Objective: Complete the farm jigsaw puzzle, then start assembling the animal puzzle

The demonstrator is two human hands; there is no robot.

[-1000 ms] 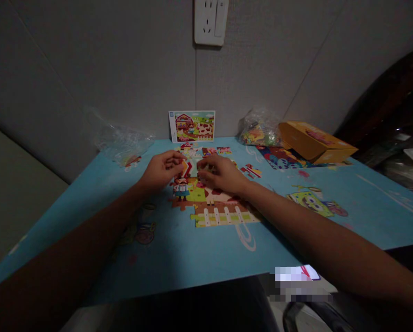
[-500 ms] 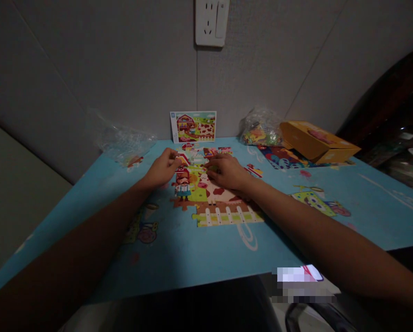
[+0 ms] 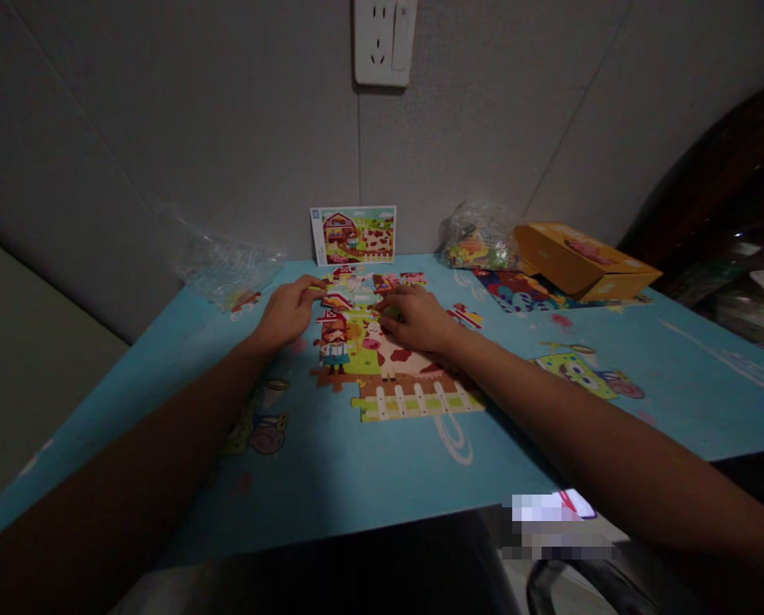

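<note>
**Line up the edges before pressing down**

The partly joined puzzle lies flat on the blue table, its fence side towards the person. The left hand is at its far left, fingers bent, the tips just beside a red-and-yellow roof piece; whether they grip anything I cannot tell. The right hand rests over the cow with its fingers curled — too dark underneath to say whether they pinch a piece.

A light touch should serve best here: the right hand's weight can steady the cow part, while the left eases the roof piece square to its neighbours. Sliding hard could spring the joints near the farmer. The picture card, upright against the wall, is worth a glance for matching the roof stripes — then press straight down, tab over slot.
</note>
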